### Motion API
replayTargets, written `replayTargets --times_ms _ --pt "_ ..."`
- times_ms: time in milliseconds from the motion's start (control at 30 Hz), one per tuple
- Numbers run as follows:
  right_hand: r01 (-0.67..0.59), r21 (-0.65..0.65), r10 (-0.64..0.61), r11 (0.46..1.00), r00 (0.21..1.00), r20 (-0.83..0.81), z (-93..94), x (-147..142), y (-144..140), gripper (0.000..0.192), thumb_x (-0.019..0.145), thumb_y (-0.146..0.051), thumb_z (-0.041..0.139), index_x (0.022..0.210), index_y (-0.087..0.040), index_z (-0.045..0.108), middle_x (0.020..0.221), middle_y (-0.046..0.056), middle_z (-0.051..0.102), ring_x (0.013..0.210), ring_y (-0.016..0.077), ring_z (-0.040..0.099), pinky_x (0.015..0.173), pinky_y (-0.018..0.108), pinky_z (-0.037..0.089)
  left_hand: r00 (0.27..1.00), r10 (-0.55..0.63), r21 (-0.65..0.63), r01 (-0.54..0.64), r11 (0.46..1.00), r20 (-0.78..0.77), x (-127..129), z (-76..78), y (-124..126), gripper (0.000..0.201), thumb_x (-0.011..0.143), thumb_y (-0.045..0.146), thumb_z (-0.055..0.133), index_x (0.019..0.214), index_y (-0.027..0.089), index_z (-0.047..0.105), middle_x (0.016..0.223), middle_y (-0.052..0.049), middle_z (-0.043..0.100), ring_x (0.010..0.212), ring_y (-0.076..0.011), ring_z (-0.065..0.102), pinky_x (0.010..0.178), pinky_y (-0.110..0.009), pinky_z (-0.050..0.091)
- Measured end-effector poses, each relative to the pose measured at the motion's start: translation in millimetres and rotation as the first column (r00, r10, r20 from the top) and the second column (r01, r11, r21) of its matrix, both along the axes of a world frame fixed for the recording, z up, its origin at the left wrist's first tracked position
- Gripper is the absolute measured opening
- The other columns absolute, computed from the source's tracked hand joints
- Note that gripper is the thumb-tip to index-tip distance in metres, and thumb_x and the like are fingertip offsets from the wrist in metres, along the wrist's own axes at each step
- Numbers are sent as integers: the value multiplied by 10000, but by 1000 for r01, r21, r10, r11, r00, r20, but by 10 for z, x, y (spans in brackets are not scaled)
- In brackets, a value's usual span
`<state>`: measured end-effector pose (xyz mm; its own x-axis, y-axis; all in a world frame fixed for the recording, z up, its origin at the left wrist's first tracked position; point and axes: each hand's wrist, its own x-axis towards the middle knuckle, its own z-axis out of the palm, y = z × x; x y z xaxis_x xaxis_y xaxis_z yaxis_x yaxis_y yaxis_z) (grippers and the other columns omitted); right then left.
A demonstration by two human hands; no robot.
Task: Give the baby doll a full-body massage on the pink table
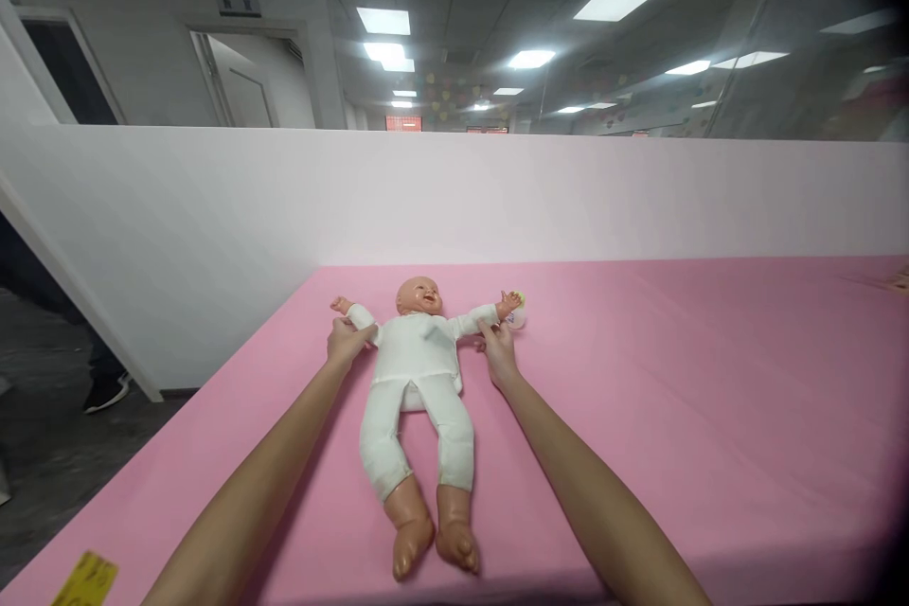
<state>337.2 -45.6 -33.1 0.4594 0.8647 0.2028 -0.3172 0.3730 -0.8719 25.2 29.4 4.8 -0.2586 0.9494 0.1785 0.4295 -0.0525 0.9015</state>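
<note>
A baby doll (418, 350) with a white cloth body lies on its back on the pink table cover (639, 398), head at the far side and bare feet toward me. Its arms are spread out to both sides. My left hand (347, 341) grips the doll's sleeve on the left, thumb on top. On the right, my right hand (499, 350) pinches the other sleeve between thumb and fingers. Just behind the doll's hand on that side sits a small clear round item (517, 312) with a yellow-green part, partly covered, its kind unclear.
A low white partition (497, 199) runs along the table's back and left. A yellow label (85, 579) lies at the near left corner. Beyond the left edge, a person's dark shoe (106, 392) stands on the floor. Something small (900, 280) shows at the far right.
</note>
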Motion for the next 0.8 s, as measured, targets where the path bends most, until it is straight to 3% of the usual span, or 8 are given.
replayTargets --times_ms 133,333,500,667,800 --pt "1 2 -1 1000 1000 20 34 -5 -19 492 726 -453 839 1121 -257 620 956 16 691 769 174 657 544 245 490 996 -28 57 23 998 89 56 -41 -150 625 660 450 829 1129 253 465 1007 -52 717 704 -202 713 608 -309 561" --pt "-14 1 14 1000 1000 21 32 2 -28 460 723 -432 853 1094 -258 643 958 0 681 780 159 644 565 237 486 952 -208 163 173 971 225 -21 -64 -215 667 634 459 850 1130 247 458 996 -29 682 720 -174 676 540 -247 503" --pt "-29 -13 29 999 999 -13 19 23 -32 451 707 -426 876 1055 -254 648 960 -2 681 812 164 653 564 236 475 926 -247 188 199 962 285 -70 -84 -237 648 624 456 858 1084 232 460 991 -22 673 663 -133 600 519 -232 470" --pt "-33 -22 34 999 999 32 37 34 -87 473 684 -402 885 1073 -247 666 998 11 701 795 165 646 614 263 499 922 -309 254 249 935 235 -37 -41 -328 522 665 417 821 1058 229 535 1013 -34 678 777 -168 619 591 -249 488" --pt "-36 25 31 999 986 162 86 12 -158 529 703 -355 849 1193 -246 683 1147 53 731 1048 244 672 855 359 567 914 -390 314 340 887 112 2 18 -415 402 711 372 772 1049 206 633 1131 -77 709 1029 -233 647 820 -310 529"
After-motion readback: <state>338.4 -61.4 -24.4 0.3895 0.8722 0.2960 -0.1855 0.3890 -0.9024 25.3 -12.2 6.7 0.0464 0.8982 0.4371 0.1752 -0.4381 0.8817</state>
